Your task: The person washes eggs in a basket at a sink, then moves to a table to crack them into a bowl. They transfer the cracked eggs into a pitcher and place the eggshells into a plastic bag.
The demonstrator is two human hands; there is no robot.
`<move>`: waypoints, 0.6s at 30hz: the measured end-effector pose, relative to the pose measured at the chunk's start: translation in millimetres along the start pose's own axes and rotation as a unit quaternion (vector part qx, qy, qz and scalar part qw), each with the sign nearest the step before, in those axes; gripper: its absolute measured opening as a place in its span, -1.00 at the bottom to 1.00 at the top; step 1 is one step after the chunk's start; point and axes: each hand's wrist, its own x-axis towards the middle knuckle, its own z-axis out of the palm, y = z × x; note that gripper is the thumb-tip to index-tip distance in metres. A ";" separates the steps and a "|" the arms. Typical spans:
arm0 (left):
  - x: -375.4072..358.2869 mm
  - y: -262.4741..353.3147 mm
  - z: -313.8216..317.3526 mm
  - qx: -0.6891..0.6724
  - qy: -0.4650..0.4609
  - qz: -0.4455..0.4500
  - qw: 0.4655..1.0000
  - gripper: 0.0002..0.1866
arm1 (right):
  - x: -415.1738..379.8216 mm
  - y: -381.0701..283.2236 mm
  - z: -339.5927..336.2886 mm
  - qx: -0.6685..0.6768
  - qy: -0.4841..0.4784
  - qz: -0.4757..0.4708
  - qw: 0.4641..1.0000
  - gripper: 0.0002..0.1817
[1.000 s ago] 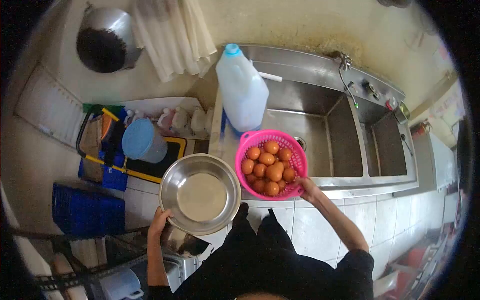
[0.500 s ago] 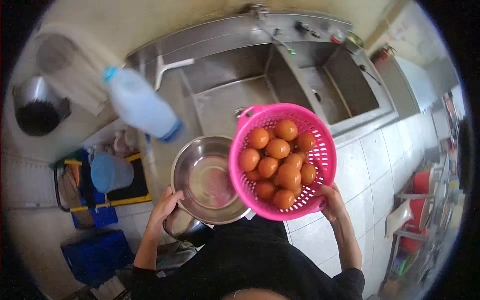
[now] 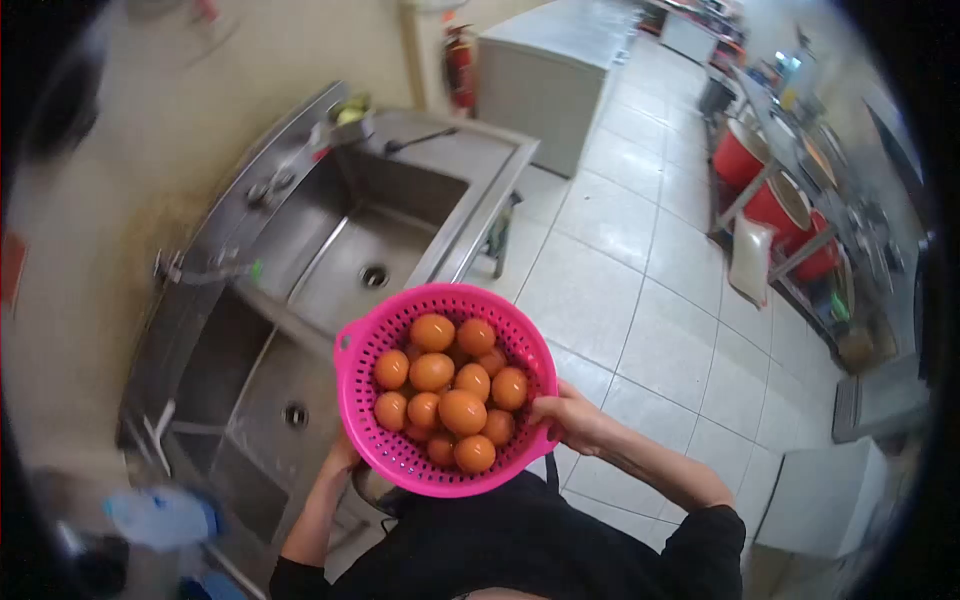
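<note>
A pink plastic colander (image 3: pixel 349 400) full of brown eggs (image 3: pixel 462 412) is in front of my body. My right hand (image 3: pixel 572 418) grips its rim on the right side, thumb on top. At the colander's lower left, my left hand (image 3: pixel 343 458) is partly covered by it, and its fingertips are hidden. Below the colander, near that hand, a small part of a steel bowl (image 3: pixel 374 488) shows; the rest is hidden. The eggs look wet and shiny.
A steel double sink (image 3: pixel 372 240) with a tap (image 3: pixel 200 272) runs along the left wall. A blurred plastic bottle (image 3: pixel 160 518) is at lower left. Ahead are a fire extinguisher (image 3: pixel 459 68) and a white chest (image 3: pixel 545 85). Red buckets (image 3: pixel 778 212) sit under a right-hand shelf, beside the tiled floor (image 3: pixel 655 330).
My view has turned right, away from the sink and toward the aisle. The colander has moved over the steel bowl, which was beside it with my left hand on its rim.
</note>
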 end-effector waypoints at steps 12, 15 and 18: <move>14.4 -40.0 -82.7 0.026 -0.141 0.180 0.973 -0.55 | -40.8 113.3 110.9 -0.077 0.093 -0.147 0.982 -0.50; -8.4 -30.2 -84.9 -0.044 -0.191 0.172 0.965 -0.64 | -63.8 119.1 136.5 -0.157 0.130 -0.154 0.967 -0.56; -10.6 -7.6 -90.7 0.061 -0.242 0.119 0.961 -0.64 | -71.0 122.8 147.0 -0.189 0.166 -0.149 0.956 -0.60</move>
